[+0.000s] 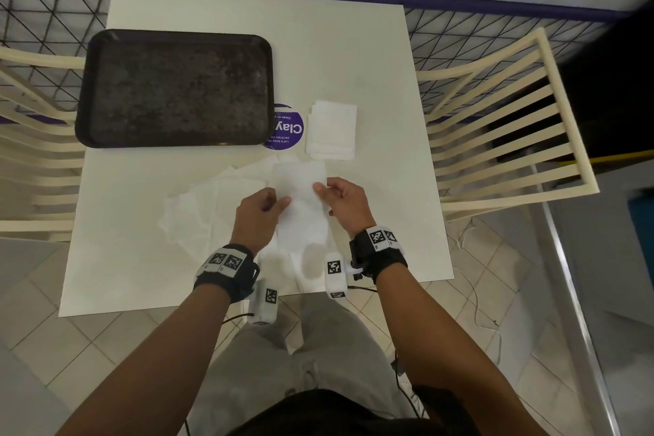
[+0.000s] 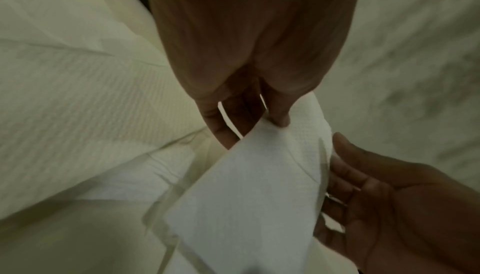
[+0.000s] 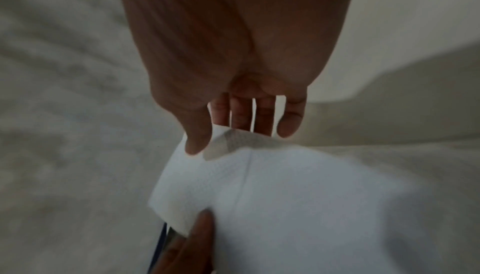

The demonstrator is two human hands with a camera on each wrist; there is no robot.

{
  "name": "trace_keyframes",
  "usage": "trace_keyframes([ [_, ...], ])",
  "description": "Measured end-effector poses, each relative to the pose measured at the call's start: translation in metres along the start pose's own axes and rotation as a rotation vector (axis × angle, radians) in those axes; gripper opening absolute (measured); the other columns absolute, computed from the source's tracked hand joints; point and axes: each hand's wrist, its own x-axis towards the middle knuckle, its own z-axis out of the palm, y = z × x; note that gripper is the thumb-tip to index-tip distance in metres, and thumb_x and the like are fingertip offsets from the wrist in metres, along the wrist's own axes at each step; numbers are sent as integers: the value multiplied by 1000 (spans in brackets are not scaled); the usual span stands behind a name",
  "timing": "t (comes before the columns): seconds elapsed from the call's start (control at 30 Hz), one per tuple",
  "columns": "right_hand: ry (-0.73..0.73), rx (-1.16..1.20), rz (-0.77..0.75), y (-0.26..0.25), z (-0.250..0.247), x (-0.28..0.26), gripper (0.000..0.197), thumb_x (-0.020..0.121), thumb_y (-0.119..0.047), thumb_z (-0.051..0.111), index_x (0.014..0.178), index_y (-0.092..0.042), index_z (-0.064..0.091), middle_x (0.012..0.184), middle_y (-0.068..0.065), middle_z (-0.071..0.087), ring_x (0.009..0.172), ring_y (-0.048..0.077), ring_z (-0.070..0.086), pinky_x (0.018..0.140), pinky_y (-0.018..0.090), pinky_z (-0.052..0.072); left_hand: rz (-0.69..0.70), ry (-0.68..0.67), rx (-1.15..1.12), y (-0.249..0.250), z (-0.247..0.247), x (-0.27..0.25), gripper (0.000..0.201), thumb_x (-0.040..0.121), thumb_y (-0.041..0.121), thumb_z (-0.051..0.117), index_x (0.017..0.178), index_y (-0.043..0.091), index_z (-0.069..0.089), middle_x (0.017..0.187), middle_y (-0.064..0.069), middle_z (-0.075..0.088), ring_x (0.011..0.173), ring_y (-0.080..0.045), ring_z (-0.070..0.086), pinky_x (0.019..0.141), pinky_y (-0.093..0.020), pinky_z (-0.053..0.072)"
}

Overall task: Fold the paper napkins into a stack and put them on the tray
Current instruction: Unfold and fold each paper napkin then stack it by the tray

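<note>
While your left hand (image 1: 260, 211) pinches the left edge of the napkin (image 1: 300, 202), your right hand (image 1: 341, 200) pinches its right edge, above the table (image 1: 371, 64).

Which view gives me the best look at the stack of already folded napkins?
The head view. The folded stack lies whole and unobstructed on the table, right of the black tray. Both wrist views show only the napkin that the hands are pinching, plus blurred paper; the stack cannot be made out in either.
</note>
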Motion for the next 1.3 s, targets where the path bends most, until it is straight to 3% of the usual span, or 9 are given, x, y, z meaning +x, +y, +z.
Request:
trace_keyframes([
  [0.07, -69, -71, 33, 5, 0, -1, 18, 90, -28, 76, 105, -19, 73, 57, -20, 59, 62, 0, 59, 64, 17, 46, 19, 35, -11, 0, -2, 1, 26, 99, 37, 67, 82, 17, 63, 74, -4, 67, 70, -23, 58, 75, -48, 55],
  [0.13, -93, -166, 9, 11, 0, -2, 13, 89, -23, 76, 81, -32, 71, 50, -19, 45, 59, 5, 50, 66, 23, 44, 30, 59, -14, 0, -4, 2, 22, 101, 37, 64, 83, 24, 64, 74, 1, 67, 69, -21, 60, 77, -48, 57],
  [0.2, -68, -194, 5, 17, 2, -3, 27, 89, -23, 74, 65, -28, 62, 50, -17, 39, 59, 10, 44, 68, 29, 42, 9, 48, -69, 0, -7, 2, 15, 99, 41, 65, 95, 27, 70, 81, 5, 73, 74, -20, 68, 80, -48, 61],
  [0.27, -51, -162, 7, 18, 2, -4, 25, 90, -20, 74, 68, -23, 62, 48, -18, 45, 57, 6, 46, 69, 29, 42, -35, -16, -120, -4, -9, 3, 21, 97, 39, 69, 110, 24, 73, 93, 3, 78, 87, -23, 74, 87, -51, 62],
  [0.37, -41, -128, -6, 16, 2, -6, 11, 92, -15, 72, 82, -19, 69, 49, -20, 53, 56, -2, 52, 69, 26, 43, -46, -39, -136, -8, -11, 1, 10, 96, 27, 73, 103, 21, 75, 96, -2, 78, 94, -33, 73, 87, -53, 62],
  [0.5, -46, -63, 9, 17, 2, -7, 9, 92, -13, 69, 100, -10, 70, 62, -3, 60, 60, 9, 53, 63, 22, 44, -48, -42, -244, -6, -11, -3, 9, 98, 15, 70, 103, 19, 77, 99, -5, 79, 98, -35, 73, 88, -51, 61],
  [0.77, -32, 101, 126, 7, 5, -14, 21, 84, 3, 49, 88, -1, 69, 78, 3, 65, 68, 19, 54, 56, 28, 41, -128, -60, -359, -1, -11, -7, 30, 95, -6, 61, 85, 15, 80, 90, -5, 78, 88, -26, 70, 92, -47, 59],
  [0.97, -26, 66, 68, 9, 4, -15, 15, 90, -16, 66, 87, -23, 79, 86, -3, 72, 75, 14, 59, 63, 30, 50, -118, -49, -366, -3, -11, -10, 46, 90, -13, 43, 92, 11, 83, 110, -13, 78, 112, -35, 69, 99, -47, 58],
  [1.3, -16, 15, -48, 11, 10, -10, 34, 82, -4, 71, 108, -25, 71, 83, 5, 63, 72, 17, 57, 64, 30, 51, -150, 40, -303, -9, -9, -4, 14, 96, 26, 73, 105, 18, 79, 107, -3, 78, 103, -29, 73, 93, -50, 61],
])
